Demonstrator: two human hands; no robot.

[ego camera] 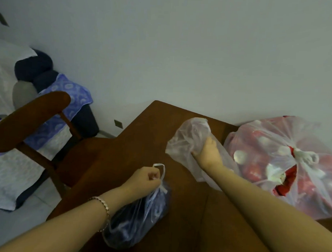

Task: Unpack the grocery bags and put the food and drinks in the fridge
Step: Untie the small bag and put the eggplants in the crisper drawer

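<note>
I see three plastic bags on a dark brown wooden surface [177, 211].

Hidden or unclear:
- The nearest bag, the blue-filled bag [137, 217], is thin clear film around a dark blue mass. Glare and blur keep me from naming what is inside. The left forearm covers its near end.
- The pale bag [189, 134] is milky, crumpled and slack. I cannot tell whether it holds anything.
- The red-filled bag [278, 163] is cut off at the right edge of the view. Red shapes and whitish round patches show through the film, and I cannot identify them. Its handles are knotted on top.

Hands:
- My left hand [146, 179] is clenched on the twisted white handle loop of the blue-filled bag, fingers [155, 175] curled round it. A beaded bracelet [103, 204] sits on that wrist.
- My right hand [207, 151] grasps a bunched fold of the pale bag. Its fingers are mostly buried in the plastic.

Position: the blue-filled bag lies near the left edge of the surface. The pale bag lies further back, just beside the red-filled bag.

Surroundings: a wooden chair [30, 117] with a curved back stands at the left. Behind it lies a blue patterned cloth [68, 90].
</note>
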